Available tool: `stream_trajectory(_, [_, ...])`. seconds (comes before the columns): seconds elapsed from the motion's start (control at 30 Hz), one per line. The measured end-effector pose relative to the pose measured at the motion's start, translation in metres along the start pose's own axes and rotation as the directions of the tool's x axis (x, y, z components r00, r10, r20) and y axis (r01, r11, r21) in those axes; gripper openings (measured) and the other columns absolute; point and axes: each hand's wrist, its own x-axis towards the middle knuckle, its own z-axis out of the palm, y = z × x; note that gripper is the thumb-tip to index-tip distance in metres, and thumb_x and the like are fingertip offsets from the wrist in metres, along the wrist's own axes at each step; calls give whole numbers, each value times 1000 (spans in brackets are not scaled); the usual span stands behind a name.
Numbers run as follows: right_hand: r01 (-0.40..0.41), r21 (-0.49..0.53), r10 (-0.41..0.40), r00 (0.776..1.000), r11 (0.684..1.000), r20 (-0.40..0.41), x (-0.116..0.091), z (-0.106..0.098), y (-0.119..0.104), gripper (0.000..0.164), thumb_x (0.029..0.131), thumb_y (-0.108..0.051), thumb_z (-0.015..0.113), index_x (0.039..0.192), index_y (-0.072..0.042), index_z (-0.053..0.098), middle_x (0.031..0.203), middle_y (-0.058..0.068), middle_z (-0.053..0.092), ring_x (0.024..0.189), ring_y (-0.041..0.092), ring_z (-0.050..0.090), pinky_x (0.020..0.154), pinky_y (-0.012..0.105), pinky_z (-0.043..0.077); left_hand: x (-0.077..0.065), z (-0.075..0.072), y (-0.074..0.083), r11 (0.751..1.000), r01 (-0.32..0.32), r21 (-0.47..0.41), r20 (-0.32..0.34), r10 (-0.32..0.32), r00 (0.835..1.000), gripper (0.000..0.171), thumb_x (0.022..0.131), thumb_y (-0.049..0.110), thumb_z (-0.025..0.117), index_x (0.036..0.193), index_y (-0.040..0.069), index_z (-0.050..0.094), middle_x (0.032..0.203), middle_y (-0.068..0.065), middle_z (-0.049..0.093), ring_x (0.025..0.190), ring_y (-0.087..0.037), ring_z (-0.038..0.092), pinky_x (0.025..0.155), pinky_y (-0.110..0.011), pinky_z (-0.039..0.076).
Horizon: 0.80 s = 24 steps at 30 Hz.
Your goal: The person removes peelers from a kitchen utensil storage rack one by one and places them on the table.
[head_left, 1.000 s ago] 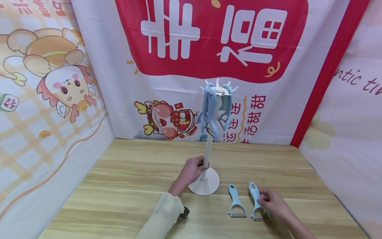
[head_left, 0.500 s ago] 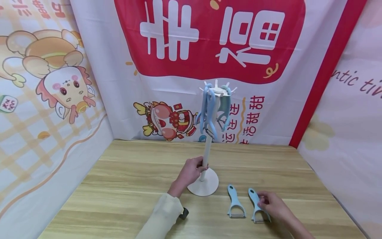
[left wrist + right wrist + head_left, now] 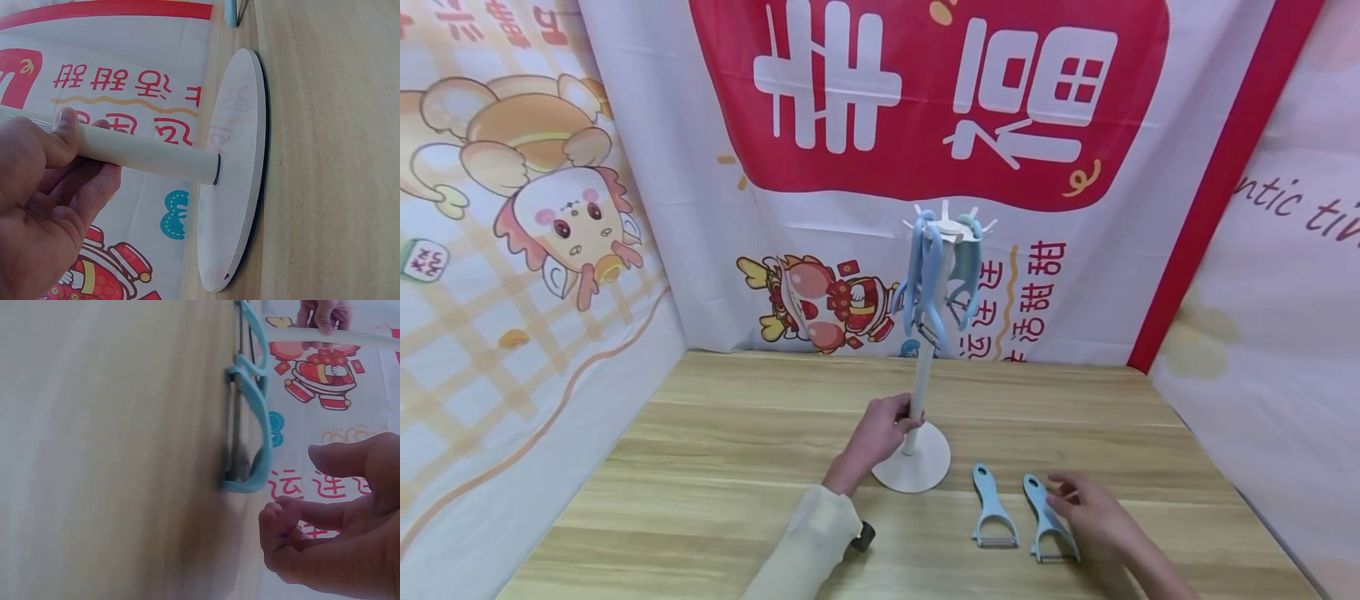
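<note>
Head view: the left hand (image 3: pixel 878 432) grips a white stand's pole (image 3: pixel 923 372); blue peelers (image 3: pixel 931 279) hang above it. The right hand (image 3: pixel 1093 510), thumb and fingers parted, holds nothing beside the nearer peeler (image 3: pixel 1040 502) on the table (image 3: pixel 722 467); the farther peeler (image 3: pixel 989 498) lies left of it.

Left wrist view: thumb and fingers clasp the pole above its round base (image 3: pixel 236 169).

Right wrist view: a gap separates hand and peeler.

White stand (image 3: pixel 923 367): upright, round flat base, slim pole, prongs ringing top; left hand (image 3: pixel 878 429) grips lower pole. Blue peelers (image 3: pixel 931 279) hang bunched from prongs, heads down, overlapping, count unclear. Right of base, two light-blue peelers lie side by side, apart, handle holes pointing away, metal blades nearer person: inner peeler (image 3: pixel 988 493); outer peeler (image 3: pixel 1037 500), right hand (image 3: pixel 1093 510) just beside it.
</note>
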Motion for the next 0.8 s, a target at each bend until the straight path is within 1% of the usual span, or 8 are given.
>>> stream_trajectory(0.1, [15, 5, -15, 1000, 1000, -11, 0, -4, -5, 47, 94, -15, 64, 133, 9, 53, 109, 14, 65, 101, 27, 64, 83, 42, 56, 0, 0, 0, 1000, 7, -1, 1, -7, 1000, 13, 98, 9, 62, 109, 6, 67, 101, -2, 72, 102, -18, 68, 95, -42, 58])
stream_trajectory(0.17, [2, 16, -2, 1000, 1000, -11, 0, -7, -8, 47, 95, -15, 63, 135, 8, 53, 111, 14, 64, 103, 26, 62, 84, 41, 55, 0, 0, 0, 1000, 9, -5, 2, -9, 1000, 14, 98, 9, 62, 111, 5, 67, 101, -3, 72, 102, -19, 68, 96, -43, 58])
stream_trajectory(0.3, [-2, 58, 2, 1000, 998, -2, 0, -13, -14, 48, 97, -15, 61, 138, 7, 49, 120, 20, 62, 113, 34, 59, 93, 48, 52, 1, 0, 0, 1000, 18, -13, -1, -18, 1000, 12, 98, 10, 62, 108, 9, 68, 101, -1, 72, 102, -19, 68, 97, -44, 57])
stream_trajectory(0.37, [27, 84, -26, 1000, 996, -13, -1, -15, -18, 47, 98, -14, 60, 138, 7, 49, 124, 22, 62, 117, 36, 59, 93, 42, 53, 1, 0, -1, 1000, 18, -15, -2, -18, 1000, 10, 98, 10, 62, 106, 11, 68, 101, -1, 72, 102, -19, 68, 96, -44, 57])
stream_trajectory(0.43, [74, 110, -71, 997, 991, -32, -2, -17, -22, 46, 98, -13, 60, 138, 9, 49, 124, 24, 62, 117, 36, 59, 90, 34, 55, 1, 0, -1, 1000, 17, -16, -2, -17, 1000, 10, 98, 10, 62, 105, 13, 68, 100, -1, 72, 101, -18, 68, 96, -44, 57])
stream_trajectory(0.53, [134, 141, -125, 990, 981, -65, -3, -18, -28, 43, 99, -11, 59, 136, 9, 50, 123, 23, 63, 115, 32, 61, 81, 20, 52, 1, 0, -2, 1000, 15, -16, -3, -15, 1000, 10, 98, 10, 62, 106, 12, 68, 100, -1, 72, 101, -18, 68, 97, -44, 57])
stream_trajectory(0.67, [144, 168, -129, 987, 975, -94, -1, -21, -36, 42, 101, -13, 58, 137, 6, 51, 125, 21, 63, 114, 24, 61, 81, 18, 52, 1, 0, -2, 1000, 15, -17, -5, -15, 1000, 10, 98, 9, 62, 106, 12, 68, 101, -1, 72, 101, -18, 68, 96, -44, 57])
stream_trajectory(0.8, [163, 208, -137, 981, 964, -137, 0, -21, -42, 41, 101, -14, 59, 137, 5, 52, 125, 21, 64, 105, 5, 61, 83, 14, 52, 1, 0, -1, 1000, 22, -19, -3, -22, 1000, 11, 98, 9, 62, 106, 13, 68, 100, -1, 72, 100, -18, 68, 95, -43, 58])
